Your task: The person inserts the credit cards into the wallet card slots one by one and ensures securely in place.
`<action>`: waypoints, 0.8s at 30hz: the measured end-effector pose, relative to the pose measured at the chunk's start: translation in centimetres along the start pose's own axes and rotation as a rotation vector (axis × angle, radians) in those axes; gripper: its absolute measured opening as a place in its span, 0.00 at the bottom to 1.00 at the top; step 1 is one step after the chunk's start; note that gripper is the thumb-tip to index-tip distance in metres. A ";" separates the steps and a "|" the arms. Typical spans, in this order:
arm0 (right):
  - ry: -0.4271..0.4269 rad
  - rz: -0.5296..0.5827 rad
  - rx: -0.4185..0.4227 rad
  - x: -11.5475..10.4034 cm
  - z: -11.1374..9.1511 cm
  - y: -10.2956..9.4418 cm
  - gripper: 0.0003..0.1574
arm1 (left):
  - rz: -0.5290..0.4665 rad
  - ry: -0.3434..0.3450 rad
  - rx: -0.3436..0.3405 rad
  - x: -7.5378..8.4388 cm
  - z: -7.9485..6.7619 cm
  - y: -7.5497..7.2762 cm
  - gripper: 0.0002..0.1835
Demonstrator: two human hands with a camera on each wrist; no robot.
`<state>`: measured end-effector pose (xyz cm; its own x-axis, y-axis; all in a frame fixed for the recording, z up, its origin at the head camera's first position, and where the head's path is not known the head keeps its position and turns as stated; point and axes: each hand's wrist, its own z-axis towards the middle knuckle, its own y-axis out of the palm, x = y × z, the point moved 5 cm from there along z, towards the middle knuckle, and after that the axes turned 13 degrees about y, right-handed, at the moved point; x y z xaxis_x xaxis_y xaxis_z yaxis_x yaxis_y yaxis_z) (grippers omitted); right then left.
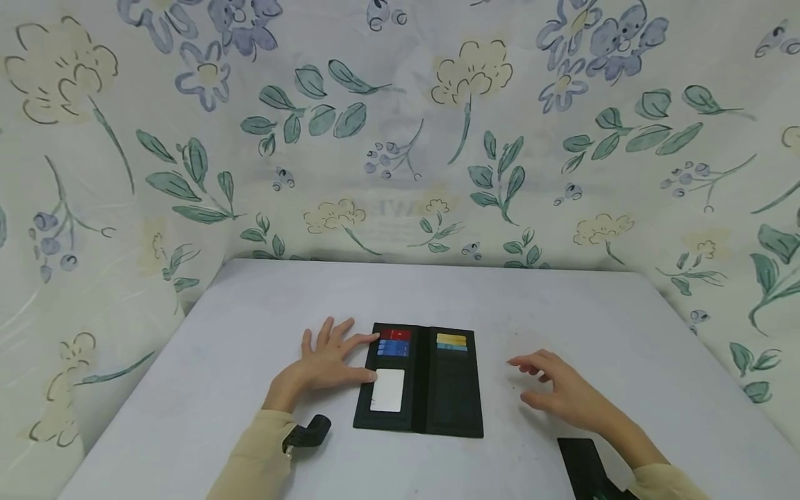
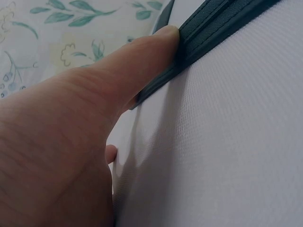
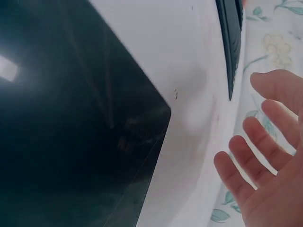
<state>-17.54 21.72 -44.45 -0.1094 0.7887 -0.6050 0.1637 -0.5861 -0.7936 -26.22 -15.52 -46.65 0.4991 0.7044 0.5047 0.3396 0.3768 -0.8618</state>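
A black bifold wallet (image 1: pixel 454 399) lies spread on the white table. Red and blue cards (image 1: pixel 394 343) show in its upper left slots, and a white card (image 1: pixel 387 390) sits in the window below. Yellow and light blue cards (image 1: pixel 451 342) peek from the right half. My left hand (image 1: pixel 321 364) has its fingers spread, with index finger and thumb touching the wallet's left edge. In the left wrist view the thumb (image 2: pixel 142 54) presses on that edge. Over the table right of the wallet, my right hand (image 1: pixel 565 392) holds nothing, its fingers loosely bent.
The white table (image 1: pixel 300 292) reaches back to a floral-patterned curtain (image 1: pixel 400 125). A black camera mount (image 1: pixel 307 432) is strapped to the left wrist. A flat dark device (image 1: pixel 582 462) is by the right wrist and fills much of the right wrist view.
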 end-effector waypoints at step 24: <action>0.059 -0.071 -0.083 3.4 -6.1 -0.8 0.34 | -0.006 -0.004 0.001 0.1 0.0 -0.1 0.43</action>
<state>-12.10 25.98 -45.42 -0.0665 0.8386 -0.5407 0.2389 -0.5128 -0.8246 -26.21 -15.46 -46.52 0.4943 0.7044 0.5093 0.3413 0.3816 -0.8590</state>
